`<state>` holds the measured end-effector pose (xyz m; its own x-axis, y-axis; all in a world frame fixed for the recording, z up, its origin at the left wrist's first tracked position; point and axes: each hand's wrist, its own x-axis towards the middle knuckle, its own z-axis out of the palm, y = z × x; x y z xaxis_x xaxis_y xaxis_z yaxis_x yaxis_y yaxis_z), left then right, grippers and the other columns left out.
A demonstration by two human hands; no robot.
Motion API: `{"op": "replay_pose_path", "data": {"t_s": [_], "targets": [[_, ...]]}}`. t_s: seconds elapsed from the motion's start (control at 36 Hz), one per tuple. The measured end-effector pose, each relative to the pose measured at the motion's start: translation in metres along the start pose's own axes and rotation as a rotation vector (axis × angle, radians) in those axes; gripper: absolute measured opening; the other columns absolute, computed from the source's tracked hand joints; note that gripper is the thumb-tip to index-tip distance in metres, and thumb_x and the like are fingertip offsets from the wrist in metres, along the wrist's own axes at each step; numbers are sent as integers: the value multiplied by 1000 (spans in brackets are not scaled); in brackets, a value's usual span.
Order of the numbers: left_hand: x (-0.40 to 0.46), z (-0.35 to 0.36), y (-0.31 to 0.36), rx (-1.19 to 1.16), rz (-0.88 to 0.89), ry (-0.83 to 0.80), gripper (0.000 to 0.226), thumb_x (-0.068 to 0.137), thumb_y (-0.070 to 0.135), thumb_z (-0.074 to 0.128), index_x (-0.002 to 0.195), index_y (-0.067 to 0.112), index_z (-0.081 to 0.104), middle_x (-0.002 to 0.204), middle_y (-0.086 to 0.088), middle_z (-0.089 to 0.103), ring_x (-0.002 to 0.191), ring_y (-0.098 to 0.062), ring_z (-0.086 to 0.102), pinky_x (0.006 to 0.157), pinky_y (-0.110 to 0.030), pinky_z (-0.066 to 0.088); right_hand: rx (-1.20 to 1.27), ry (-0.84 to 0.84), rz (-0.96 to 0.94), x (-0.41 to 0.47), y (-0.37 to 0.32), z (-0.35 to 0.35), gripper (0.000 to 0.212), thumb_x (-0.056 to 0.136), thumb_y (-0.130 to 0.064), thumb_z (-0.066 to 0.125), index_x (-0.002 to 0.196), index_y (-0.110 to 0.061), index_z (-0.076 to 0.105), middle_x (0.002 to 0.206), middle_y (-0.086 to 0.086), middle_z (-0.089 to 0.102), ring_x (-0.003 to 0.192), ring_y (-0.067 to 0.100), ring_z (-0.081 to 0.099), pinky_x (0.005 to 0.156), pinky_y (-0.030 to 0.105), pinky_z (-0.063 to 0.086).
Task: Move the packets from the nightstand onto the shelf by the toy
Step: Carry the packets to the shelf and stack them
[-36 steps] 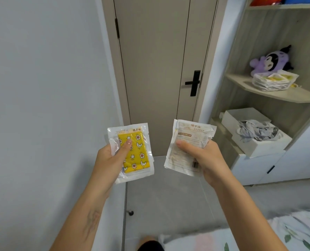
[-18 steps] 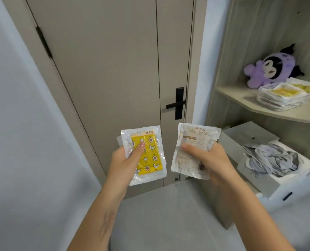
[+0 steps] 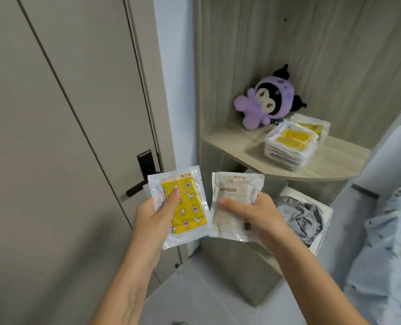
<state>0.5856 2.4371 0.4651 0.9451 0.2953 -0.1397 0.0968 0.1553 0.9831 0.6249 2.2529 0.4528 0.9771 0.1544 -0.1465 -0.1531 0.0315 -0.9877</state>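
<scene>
My left hand [image 3: 156, 215] grips a clear packet with a yellow patterned pad [image 3: 190, 207], thumb across its front. My right hand [image 3: 258, 216] holds a second packet [image 3: 234, 198] with its white printed back facing me. Both packets are raised in front of the door, below and left of the wooden shelf [image 3: 239, 146]. On that shelf a purple plush toy [image 3: 267, 102] leans in the back corner. A stack of several like packets [image 3: 288, 146] lies just right of the toy.
A grey door with a black handle [image 3: 143, 181] fills the left. Below the shelf a white box holds grey cloth [image 3: 300, 219]. A floral-print bed cover [image 3: 387, 242] is at the right edge. Pale floor tiles show below my arms.
The view has closed in on the shelf and swung right; the toy and stack now look larger and nearer. Both hands keep the same hold on their packets.
</scene>
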Motion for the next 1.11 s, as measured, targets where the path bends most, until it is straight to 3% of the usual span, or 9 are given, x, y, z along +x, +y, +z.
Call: {"op": "replay_pose_path", "data": {"t_s": [0.08,0.33,0.42,0.47,0.72,0.89,0.97,1.06,1.11], "targets": [[46,26,5,-8,10,-67,11,93,23,58,91,20,69,82,3,77,75,-12,74,55,-22,57,53,60,-32,34,-11,-18,13,76,-6,75,89,-9,73,84,7,76,78,22,73,62,30,58],[150,109,5,37,-109,-304,18,90,35,59,99,23,69,85,5,77,79,-13,74,71,-31,59,118,282,-103,118,-42,-92,18,92,-23,55,97,-11,67,82,0,75,76,13,72,62,21,56],[167,144,4,35,-132,-359,15,91,34,59,95,24,68,80,9,76,73,-7,73,56,-19,56,148,328,-95,141,-53,-125,20,96,-21,48,92,-7,62,53,-7,65,51,1,63,47,13,48],[170,159,2,41,-153,-377,15,91,34,59,98,24,68,84,9,76,77,-8,73,62,-21,58,167,351,-90,152,-61,-142,22,98,-20,45,86,-7,58,40,-9,54,38,-3,53,39,11,42],[196,238,-12,78,-111,-264,46,91,28,62,125,45,36,110,11,63,95,-12,67,77,-37,58,-249,140,25,229,-101,-243,23,76,-25,72,92,-10,67,69,-3,73,61,9,69,53,20,52],[190,293,-14,-14,-77,-101,57,94,5,54,124,43,23,99,11,61,75,-4,68,73,-30,55,-586,-2,51,282,-105,-277,18,76,-23,79,89,-19,68,73,-8,71,67,7,67,55,17,51],[189,312,-18,33,-19,-60,53,93,-3,48,119,40,31,86,13,63,62,2,65,73,-31,54,-793,-52,33,303,-105,-287,18,75,-29,79,86,-22,66,82,-1,67,74,13,63,62,27,53],[188,324,-24,222,43,-79,37,95,5,49,99,41,55,81,17,67,72,0,65,78,-31,55,-1006,-150,16,312,-102,-290,38,77,-34,77,109,-21,61,103,0,62,96,17,59,76,31,53],[187,333,-25,376,88,-98,30,96,12,51,87,38,64,81,20,67,76,4,62,76,-17,50,-1002,-215,23,317,-98,-292,39,79,-35,75,112,-23,59,105,0,62,97,17,59,77,32,54]]}}
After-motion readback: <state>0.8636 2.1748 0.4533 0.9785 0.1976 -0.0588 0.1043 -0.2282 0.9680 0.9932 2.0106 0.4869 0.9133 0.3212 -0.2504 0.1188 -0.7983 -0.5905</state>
